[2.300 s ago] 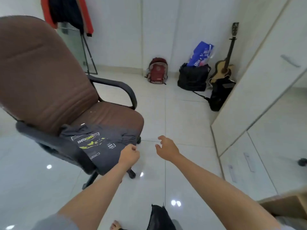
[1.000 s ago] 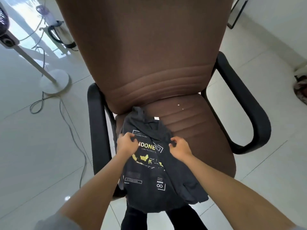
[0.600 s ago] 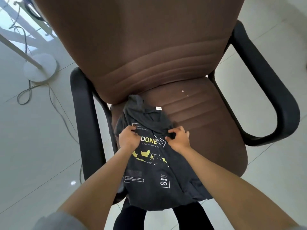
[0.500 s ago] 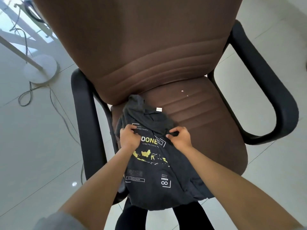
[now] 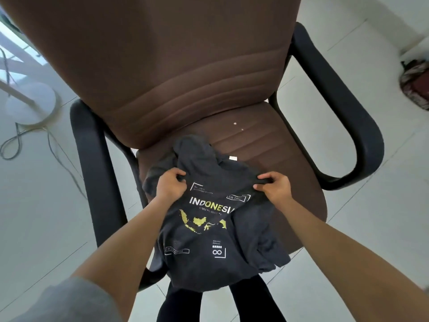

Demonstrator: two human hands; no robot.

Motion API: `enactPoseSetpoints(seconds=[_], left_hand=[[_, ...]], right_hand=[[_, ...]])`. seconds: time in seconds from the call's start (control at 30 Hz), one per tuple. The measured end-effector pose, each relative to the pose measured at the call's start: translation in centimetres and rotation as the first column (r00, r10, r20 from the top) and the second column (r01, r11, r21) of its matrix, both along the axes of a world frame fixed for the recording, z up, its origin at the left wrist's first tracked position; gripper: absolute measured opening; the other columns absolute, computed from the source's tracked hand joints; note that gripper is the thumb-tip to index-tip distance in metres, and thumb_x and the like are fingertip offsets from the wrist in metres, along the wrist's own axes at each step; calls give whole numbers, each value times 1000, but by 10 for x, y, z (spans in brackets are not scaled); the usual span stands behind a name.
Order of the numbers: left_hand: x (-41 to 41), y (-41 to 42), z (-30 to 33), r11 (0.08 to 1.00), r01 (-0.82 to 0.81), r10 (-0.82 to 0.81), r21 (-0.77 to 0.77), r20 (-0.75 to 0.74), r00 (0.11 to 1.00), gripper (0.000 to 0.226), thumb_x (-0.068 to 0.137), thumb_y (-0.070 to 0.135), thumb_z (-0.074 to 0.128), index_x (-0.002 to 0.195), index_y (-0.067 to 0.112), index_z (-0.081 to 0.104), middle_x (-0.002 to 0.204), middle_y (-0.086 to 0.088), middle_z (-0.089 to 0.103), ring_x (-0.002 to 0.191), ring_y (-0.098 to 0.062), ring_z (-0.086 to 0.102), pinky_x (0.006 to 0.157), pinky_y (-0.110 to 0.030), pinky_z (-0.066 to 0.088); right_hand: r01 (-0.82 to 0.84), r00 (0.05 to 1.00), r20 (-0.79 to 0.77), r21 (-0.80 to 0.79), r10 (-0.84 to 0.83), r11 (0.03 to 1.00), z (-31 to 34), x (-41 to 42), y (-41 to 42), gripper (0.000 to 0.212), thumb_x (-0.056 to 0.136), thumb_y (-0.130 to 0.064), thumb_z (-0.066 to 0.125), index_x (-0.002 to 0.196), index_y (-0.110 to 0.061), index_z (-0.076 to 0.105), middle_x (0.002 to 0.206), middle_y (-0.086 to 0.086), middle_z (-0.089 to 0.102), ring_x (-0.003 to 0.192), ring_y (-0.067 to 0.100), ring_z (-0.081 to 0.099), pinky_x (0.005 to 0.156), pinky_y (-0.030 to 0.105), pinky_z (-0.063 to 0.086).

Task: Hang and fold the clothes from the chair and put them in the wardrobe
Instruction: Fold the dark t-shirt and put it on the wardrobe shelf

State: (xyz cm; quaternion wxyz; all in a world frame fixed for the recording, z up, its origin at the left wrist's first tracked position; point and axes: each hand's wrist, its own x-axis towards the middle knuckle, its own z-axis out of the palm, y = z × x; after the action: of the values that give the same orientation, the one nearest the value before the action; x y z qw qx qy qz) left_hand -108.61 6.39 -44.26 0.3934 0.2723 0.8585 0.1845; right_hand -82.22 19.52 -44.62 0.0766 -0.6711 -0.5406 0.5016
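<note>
Two hands grip one dark grey T-shirt (image 5: 209, 247) on the seat of a brown office chair (image 5: 176, 73). The left hand (image 5: 170, 187) has its fingers curled into the cloth near the upper left of the print, bunching a fold there; the right hand (image 5: 274, 189) pinches the fabric at the upper right, thumb and fingers closed on a ridge of it. Between the two hands the cloth is drawn fairly taut, so the printing faces up and reads clearly: "INDONESIA" in white and yellow letters, a yellow map of islands below it, small white boxed labels and an infinity sign lower down. Above the hands the shirt is rumpled into a hump toward the backrest, with a small white tag (image 5: 232, 158) showing at the neck. The lower half spills over the front edge of the seat and hangs down, its right side folded in loose wrinkles. The shirt sits on the left front part of the seat, close to the left black armrest (image 5: 97, 173); the right armrest (image 5: 343, 112) is well apart from it. A grey sleeve (image 5: 69, 300) covers the left upper arm. On the white tiled floor (image 5: 34, 205) to the left lie a round white stand base (image 5: 32, 105) and a looping cable (image 5: 14, 145); at the far right edge sits a reddish bag (image 5: 415, 84).
</note>
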Motion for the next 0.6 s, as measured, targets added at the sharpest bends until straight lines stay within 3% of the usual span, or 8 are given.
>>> enactPoseSetpoints(seconds=[0.07, 0.13, 0.23, 0.37, 0.47, 0.53, 0.6], left_hand=[[7, 0, 2, 999, 53, -53, -4, 24, 998, 17, 81, 10, 63, 97, 14, 67, 83, 3, 61, 93, -23, 61, 78, -24, 41], [13, 1, 5, 990, 135, -135, -36, -4, 991, 11, 81, 18, 65, 92, 16, 64, 67, 7, 58, 83, -23, 63, 71, -27, 46], [14, 6, 5, 970, 234, -242, -73, -126, 962, 18, 86, 32, 59, 97, 19, 60, 66, 5, 62, 79, -22, 63, 69, -33, 51], [11, 15, 4, 939, 337, -344, -72, -244, 907, 28, 89, 35, 53, 112, 17, 56, 92, -5, 64, 91, -26, 61, 69, -35, 50], [10, 24, 1, 939, 345, -330, -15, -329, 885, 30, 85, 33, 60, 111, 19, 61, 121, -9, 46, 112, -30, 45, 84, -45, 50], [8, 33, 0, 929, 370, -352, -12, -333, 874, 25, 82, 32, 63, 106, 23, 65, 140, -7, 34, 127, -31, 33, 100, -52, 40], [3, 44, -2, 907, 417, -414, -50, -275, 868, 20, 82, 32, 63, 101, 27, 66, 154, -2, 21, 139, -29, 17, 112, -55, 19]], right_hand=[[-50, 998, 48, 26, 48, 998, -5, 6, -5, 27, 64, -18, 88, 76, -16, 64, 75, 1, 61, 68, 14, 55, 63, 23, 43], [-63, 995, 74, 34, 60, 997, -8, 6, -8, 32, 67, -30, 86, 76, -17, 59, 74, -1, 60, 69, 11, 55, 65, 24, 41], [-95, 993, 71, 7, 94, 995, -10, 0, -13, 31, 75, -40, 78, 82, -17, 59, 67, -1, 56, 62, 11, 53, 60, 23, 39], [-214, 975, 54, -23, 215, 977, -10, -8, -16, 20, 78, -36, 76, 80, -20, 64, 58, -5, 51, 52, 7, 47, 53, 17, 36], [-231, 973, -12, -40, 230, 972, -14, -9, -18, 16, 76, -28, 80, 70, -25, 65, 60, -5, 54, 56, 7, 48, 59, 18, 40], [-210, 977, -52, -62, 207, 976, -16, -7, -20, 19, 73, -23, 82, 66, -24, 64, 63, -5, 58, 60, 7, 51, 64, 23, 43], [-208, 977, -79, -100, 200, 973, -15, -6, -21, 22, 71, -19, 83, 64, -21, 63, 70, -4, 62, 66, 8, 55, 69, 24, 45]])
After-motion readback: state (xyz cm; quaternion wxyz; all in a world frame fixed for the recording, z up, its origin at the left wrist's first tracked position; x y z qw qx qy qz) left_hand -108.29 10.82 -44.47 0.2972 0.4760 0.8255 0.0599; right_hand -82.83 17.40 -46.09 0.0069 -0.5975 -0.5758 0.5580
